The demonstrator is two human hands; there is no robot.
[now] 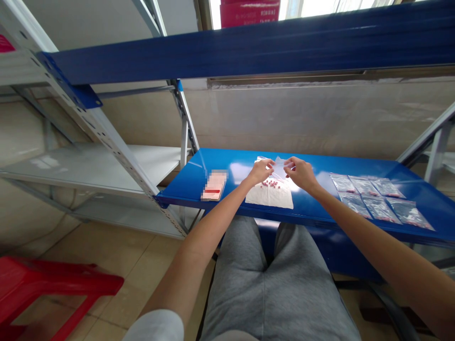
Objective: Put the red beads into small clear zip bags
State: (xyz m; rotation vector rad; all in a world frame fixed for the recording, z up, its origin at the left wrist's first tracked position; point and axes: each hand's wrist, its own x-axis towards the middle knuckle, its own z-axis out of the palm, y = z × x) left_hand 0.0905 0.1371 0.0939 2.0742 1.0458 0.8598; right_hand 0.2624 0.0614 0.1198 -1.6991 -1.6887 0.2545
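Both hands are raised over a blue shelf (185, 184) that serves as a table. My left hand (262, 170) and my right hand (300, 173) each pinch an edge of a small clear plastic bag (279, 168) held between them. Under the bag lies a white sheet (272, 196) with several small red beads (272, 183) scattered on its far part. Both hands have their fingers closed on the bag.
Several filled clear bags (373, 201) lie in rows on the right of the shelf. A pink card (214, 185) lies to the left. A blue beam (249, 45) runs overhead, grey shelving (88, 163) stands left, and a red stool (50, 289) sits bottom left.
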